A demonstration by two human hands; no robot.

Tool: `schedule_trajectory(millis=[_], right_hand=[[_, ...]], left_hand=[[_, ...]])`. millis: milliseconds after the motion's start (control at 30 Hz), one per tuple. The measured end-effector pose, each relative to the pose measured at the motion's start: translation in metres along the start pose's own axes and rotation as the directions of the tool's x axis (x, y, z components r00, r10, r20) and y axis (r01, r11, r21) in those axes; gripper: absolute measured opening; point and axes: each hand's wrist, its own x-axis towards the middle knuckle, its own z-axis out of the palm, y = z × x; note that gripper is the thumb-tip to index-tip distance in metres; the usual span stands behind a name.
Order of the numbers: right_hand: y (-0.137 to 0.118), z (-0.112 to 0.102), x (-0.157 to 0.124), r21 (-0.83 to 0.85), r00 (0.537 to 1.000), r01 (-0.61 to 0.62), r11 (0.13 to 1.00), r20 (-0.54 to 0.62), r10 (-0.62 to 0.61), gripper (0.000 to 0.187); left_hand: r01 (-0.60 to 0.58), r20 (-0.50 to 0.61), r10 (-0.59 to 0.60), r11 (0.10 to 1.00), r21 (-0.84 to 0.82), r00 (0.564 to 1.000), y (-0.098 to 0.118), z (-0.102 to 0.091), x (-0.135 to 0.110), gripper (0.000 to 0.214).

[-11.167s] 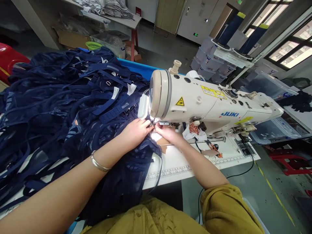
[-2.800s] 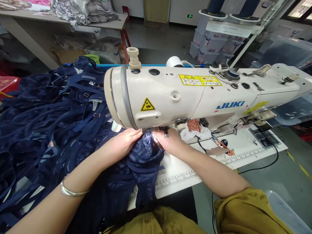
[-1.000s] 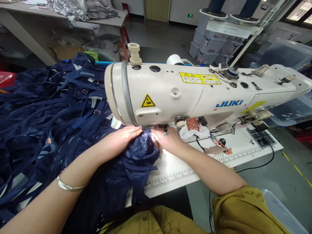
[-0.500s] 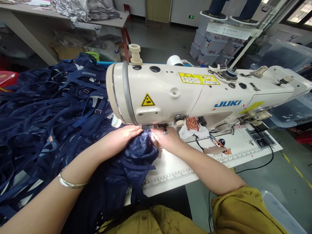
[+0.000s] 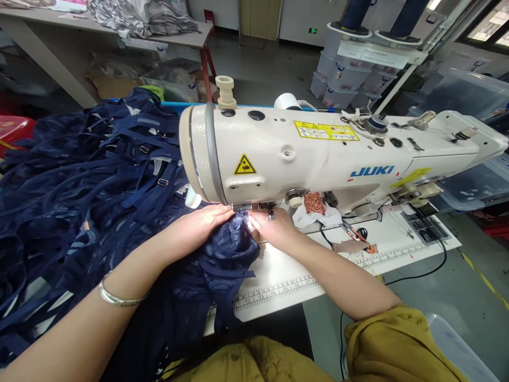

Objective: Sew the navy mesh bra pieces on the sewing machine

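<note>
A white JUKI sewing machine (image 5: 286, 148) reaches across the middle of the view. Under its needle area lies a navy lingerie piece (image 5: 234, 244), bunched and hanging over the table's front edge. My left hand (image 5: 209, 220) rests on the cloth left of the needle, fingers extended together and tips at the presser foot. On the other side, my right hand (image 5: 272, 225) grips the cloth edge close to the foot; its fingertips are partly hidden by the machine head. A large heap of navy strappy garments (image 5: 99, 175) with metal sliders spreads at the left.
Right of the needle, a white bag holds small copper-coloured parts (image 5: 314, 203). Thread snips (image 5: 352, 231) lie on the white table near a printed ruler (image 5: 274, 294). Thread cones (image 5: 356, 16) stand behind. Clear boxes (image 5: 344, 79) are stacked at the back.
The camera view has shifted slightly, so the machine appears a little to the right. Both hands and the cloth hold nearly the same position at the needle.
</note>
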Motion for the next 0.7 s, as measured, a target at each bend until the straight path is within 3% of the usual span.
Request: schedule_trajectory(millis=[467,700], right_hand=[[0.001,0.009,0.002,-0.056,0.998,-0.011,0.998,-0.063,0.007,0.036],[0.006,0.021,0.005,-0.058,0.994,-0.046,0.997,-0.102,0.040,0.042]], left_hand=[[-0.061,-0.032,0.060,0.998,-0.032,0.998,-0.005,0.006,0.001,0.048],[-0.062,-0.055,0.064,0.997,0.034,0.996,0.003,0.000,0.004,0.047]])
